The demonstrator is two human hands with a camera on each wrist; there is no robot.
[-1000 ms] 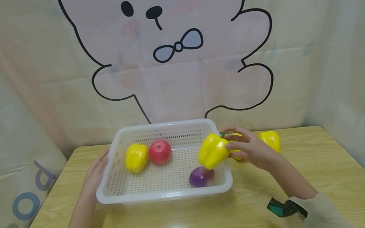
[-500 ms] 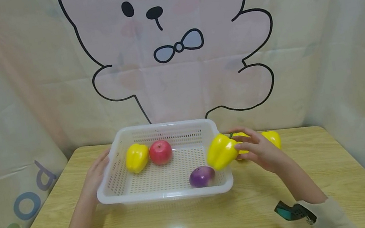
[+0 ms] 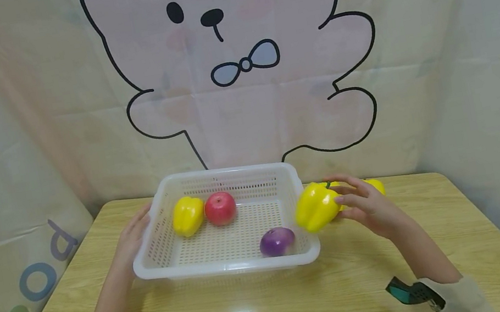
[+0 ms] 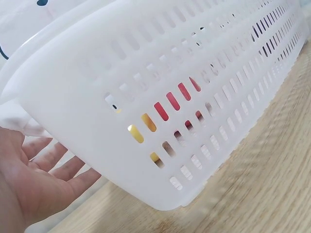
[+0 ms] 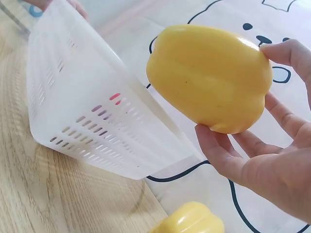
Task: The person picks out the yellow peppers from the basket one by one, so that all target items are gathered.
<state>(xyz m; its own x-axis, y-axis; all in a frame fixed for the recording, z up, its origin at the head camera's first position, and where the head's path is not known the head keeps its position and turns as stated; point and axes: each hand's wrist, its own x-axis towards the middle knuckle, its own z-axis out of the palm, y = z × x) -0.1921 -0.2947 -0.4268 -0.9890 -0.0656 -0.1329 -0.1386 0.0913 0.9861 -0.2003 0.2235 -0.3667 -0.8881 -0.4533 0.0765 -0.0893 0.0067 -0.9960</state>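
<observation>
My right hand [image 3: 373, 208] pinches a yellow bell pepper [image 3: 316, 206] near its stem end, holding it in the air just outside the right end of a white plastic basket [image 3: 229, 267]. In the right wrist view, thumb and fingertips touch the pepper [image 5: 209, 77] at one end. Against the basket's left end rests my left hand [image 3: 131, 245]; the left wrist view shows its fingers [image 4: 63, 170] extended to the end wall, their tips partly hidden. Inside the basket lie another yellow bell pepper [image 3: 188, 216], a red apple [image 3: 220, 208] and a round purple onion-like vegetable [image 3: 277, 241].
Behind my right hand, another yellow pepper [image 3: 376, 185] shows on the wooden table [image 3: 277, 307], partly covered; more yellow appears between the fingers. A printed cloth [image 3: 242, 112] hangs behind the table's back edge.
The right hand has moved to the right with the bell pepper, from above the purple vegetable out past the basket's right rim. Left hand and basket have stayed put.
</observation>
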